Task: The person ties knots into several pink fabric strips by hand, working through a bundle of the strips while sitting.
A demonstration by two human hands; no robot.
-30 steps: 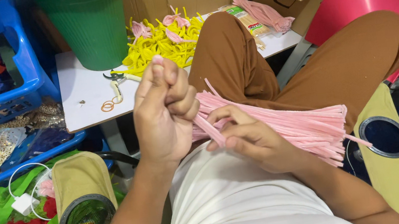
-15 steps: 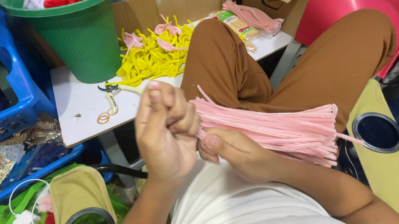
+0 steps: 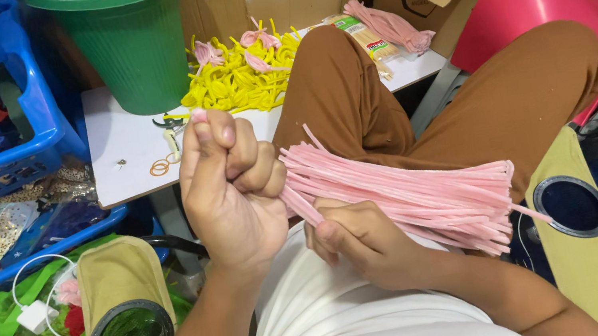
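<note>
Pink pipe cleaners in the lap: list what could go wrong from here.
1. The pink bundle lies loosely fanned across the lap, pinned only by the right hand; strands may slide off.
2. The left hand is fisted near one end; tugging there could drag neighbouring strands out.

Bright, even indoor light; soft shadows; sharp focus throughout; slight wide-angle stretch at edges.
</note>
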